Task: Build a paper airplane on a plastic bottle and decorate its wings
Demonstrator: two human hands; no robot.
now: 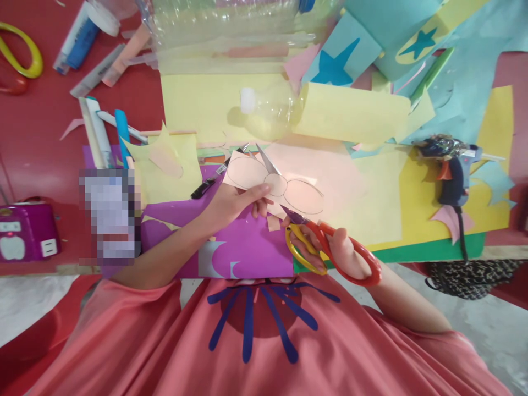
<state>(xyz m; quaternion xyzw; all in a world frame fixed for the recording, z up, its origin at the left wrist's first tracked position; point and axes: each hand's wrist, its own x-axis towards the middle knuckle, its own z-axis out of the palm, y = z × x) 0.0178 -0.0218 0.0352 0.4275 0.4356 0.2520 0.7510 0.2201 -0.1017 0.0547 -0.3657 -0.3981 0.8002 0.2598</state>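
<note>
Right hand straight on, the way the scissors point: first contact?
Probably the pale pink paper held by the left hand. The scissors in the right hand aim at it and seem to overlap it; depth there is unclear.

There are two pairs of scissors (pixel 325 228), two blue stars (pixel 336 63), three drawn outlines (pixel 305 196), one glue gun (pixel 454 179).

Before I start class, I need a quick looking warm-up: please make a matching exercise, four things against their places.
Things:
1. open scissors
2. outlined paper
3. glue gun
4. white cap

Places:
A. on a clear bottle
B. in the right hand
C. over a yellow sheet
D. in the left hand

Pairs: 1-B, 2-D, 3-C, 4-A
</note>
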